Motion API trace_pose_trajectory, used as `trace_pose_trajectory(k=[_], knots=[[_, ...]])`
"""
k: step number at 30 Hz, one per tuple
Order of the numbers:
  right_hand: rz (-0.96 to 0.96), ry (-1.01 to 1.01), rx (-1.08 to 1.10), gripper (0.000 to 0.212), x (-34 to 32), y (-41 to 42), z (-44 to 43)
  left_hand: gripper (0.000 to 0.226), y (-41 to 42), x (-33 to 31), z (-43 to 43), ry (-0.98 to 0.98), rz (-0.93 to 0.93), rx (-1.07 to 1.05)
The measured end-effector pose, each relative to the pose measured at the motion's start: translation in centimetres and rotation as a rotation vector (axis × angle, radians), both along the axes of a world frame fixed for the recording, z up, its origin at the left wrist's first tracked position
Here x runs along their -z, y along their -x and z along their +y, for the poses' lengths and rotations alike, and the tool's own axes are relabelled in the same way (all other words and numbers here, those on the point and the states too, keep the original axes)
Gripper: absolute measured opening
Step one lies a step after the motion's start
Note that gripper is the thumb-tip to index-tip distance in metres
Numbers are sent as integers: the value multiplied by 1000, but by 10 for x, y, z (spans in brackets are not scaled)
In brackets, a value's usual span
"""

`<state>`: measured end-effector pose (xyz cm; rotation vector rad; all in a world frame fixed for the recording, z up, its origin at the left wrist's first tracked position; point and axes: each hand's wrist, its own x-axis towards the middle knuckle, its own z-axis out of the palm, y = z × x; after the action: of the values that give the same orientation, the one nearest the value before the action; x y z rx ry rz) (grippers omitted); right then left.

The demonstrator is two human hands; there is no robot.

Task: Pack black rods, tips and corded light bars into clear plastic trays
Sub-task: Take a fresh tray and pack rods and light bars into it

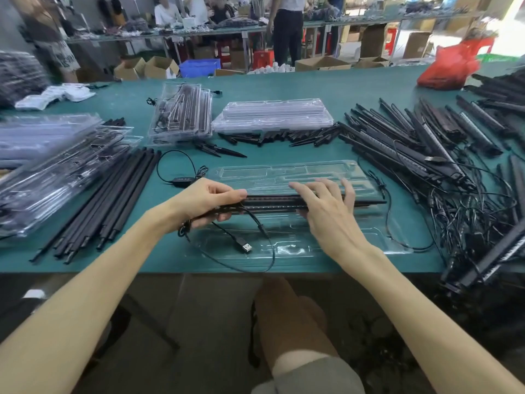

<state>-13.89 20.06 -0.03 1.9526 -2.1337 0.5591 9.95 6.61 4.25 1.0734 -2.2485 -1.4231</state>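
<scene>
Open tray [284,172]: clear glossy moulded plastic, lying at the green table's [341,83] near edge.
Light bars [272,201]: slim matte black sticks, lying lengthwise across the tray's middle, cords trailing.
Left hand [204,200]: gripping the bars' left end, at the tray's left edge.
Right hand [326,206]: pressing spread, nearly straight fingers on the bars, grasping nothing.
Rods [113,194]: thin, black, lying left of the tray.
Tips [284,136]: pointed, lying scattered beyond the tray.

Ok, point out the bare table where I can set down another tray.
Widest bare mat: far side, between the empty tray stack and the red bag. A smaller patch lies between the white packets and the packed trays. Crowded: light bars and cords right, rods left.
</scene>
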Motion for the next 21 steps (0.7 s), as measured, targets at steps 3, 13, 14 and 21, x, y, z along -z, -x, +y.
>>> trace_pose_trajectory(k=[3,13,14,21], knots=[[-48,22,-25,47,1,3,-1,63,-7,0,4,13,-44,-34],[-223,-4,-6,38,5,11,0,44,-47,-3,-5,97,-194,-94],[-234,-2,-3,37,5,10,0,43,-52,-3,-6,93,-175,-99],[-365,-64,25,49,5,11,1,32,-54,3,-5,-5,14,-138]])
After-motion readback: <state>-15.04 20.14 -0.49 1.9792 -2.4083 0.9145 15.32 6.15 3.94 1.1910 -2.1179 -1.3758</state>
